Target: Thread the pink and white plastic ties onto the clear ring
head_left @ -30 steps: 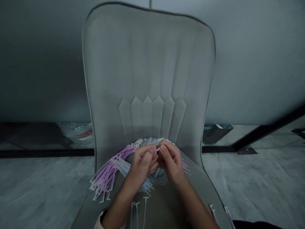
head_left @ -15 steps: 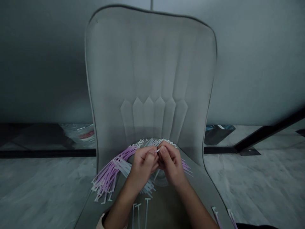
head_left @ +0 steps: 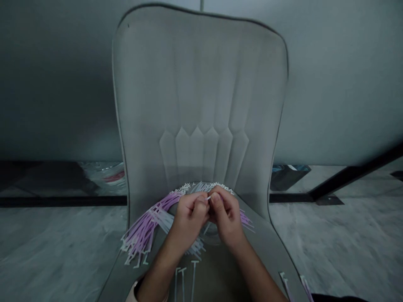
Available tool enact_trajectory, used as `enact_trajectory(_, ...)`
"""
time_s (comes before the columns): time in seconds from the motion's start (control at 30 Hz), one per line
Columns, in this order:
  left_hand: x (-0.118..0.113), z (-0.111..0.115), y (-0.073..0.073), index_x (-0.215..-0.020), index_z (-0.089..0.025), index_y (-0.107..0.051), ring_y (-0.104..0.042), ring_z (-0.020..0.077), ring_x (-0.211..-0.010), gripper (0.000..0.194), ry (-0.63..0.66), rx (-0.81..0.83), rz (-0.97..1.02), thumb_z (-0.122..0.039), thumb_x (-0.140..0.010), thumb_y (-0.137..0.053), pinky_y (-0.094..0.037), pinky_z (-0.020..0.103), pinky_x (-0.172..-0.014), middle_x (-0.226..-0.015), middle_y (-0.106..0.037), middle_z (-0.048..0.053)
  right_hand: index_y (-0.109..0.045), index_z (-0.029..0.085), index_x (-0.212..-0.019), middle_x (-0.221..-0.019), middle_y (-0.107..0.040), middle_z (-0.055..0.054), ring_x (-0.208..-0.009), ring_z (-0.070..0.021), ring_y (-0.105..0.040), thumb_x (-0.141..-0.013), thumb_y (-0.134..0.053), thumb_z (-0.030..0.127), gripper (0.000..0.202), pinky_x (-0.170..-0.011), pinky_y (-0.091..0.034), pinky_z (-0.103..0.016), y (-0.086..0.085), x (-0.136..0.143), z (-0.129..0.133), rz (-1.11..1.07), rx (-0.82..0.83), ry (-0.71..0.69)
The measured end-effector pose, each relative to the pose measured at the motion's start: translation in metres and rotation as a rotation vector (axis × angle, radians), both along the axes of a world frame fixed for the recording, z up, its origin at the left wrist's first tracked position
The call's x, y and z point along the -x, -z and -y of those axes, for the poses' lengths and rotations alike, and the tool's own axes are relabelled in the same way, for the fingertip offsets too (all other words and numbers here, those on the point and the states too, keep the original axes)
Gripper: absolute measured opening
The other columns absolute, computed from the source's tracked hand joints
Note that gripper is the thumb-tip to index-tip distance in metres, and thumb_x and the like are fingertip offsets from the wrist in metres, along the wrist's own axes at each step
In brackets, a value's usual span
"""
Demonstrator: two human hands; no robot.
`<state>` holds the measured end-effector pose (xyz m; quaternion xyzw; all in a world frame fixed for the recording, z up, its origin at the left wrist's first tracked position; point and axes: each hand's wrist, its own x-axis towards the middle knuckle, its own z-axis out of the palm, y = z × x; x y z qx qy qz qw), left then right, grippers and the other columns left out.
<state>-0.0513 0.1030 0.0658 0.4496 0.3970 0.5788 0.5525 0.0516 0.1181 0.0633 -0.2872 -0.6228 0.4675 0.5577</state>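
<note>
Since a second ago your view of the chair [head_left: 201, 92] has shifted slightly, while your hands stay together above its seat. Your left hand [head_left: 190, 214] and right hand [head_left: 227, 216] have their fingers curled closed, pinching a small pale strip [head_left: 209, 197] between them. Purple sticks [head_left: 143, 224] lie fanned on the chair's left side; three pale sticks [head_left: 193, 279] lie near its front.

The strips [head_left: 142, 226] look plastic, the chair [head_left: 201, 84] smooth, matt leatherette.
</note>
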Motion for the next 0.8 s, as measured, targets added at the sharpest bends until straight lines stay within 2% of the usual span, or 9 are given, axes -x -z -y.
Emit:
enact_trajectory(0.3,0.0033,0.0014,0.0007,-0.057,-0.021,-0.034,-0.018,0.0071,-0.043,0.035,0.038,-0.045,-0.056,-0.032,-0.088,-0.044,-0.018,0.021,-0.039,-0.051,-0.023,-0.008,-0.046,0.019,-0.069,-0.062,-0.040,0.004,-0.057,-0.0110,-0.037,-0.098,-0.043,0.032,0.032,-0.052,-0.029,-0.023,-0.0031,-0.0026,0.0006,0.049,-0.073,0.016)
enact_trajectory(0.8,0.0027,0.0010,-0.0003,-0.054,-0.020,-0.035,-0.019,0.0063,-0.043,0.033,0.008,-0.001,-0.037,-0.030,-0.082,-0.050,-0.019,0.019,-0.039,-0.051,-0.025,-0.008,-0.044,0.019,-0.068,-0.060,-0.040,0.004,-0.055,-0.0108,-0.039,-0.098,-0.042,0.025,0.030,-0.052,-0.029,-0.024,-0.0024,-0.0004,0.0050,0.148,-0.191,0.129)
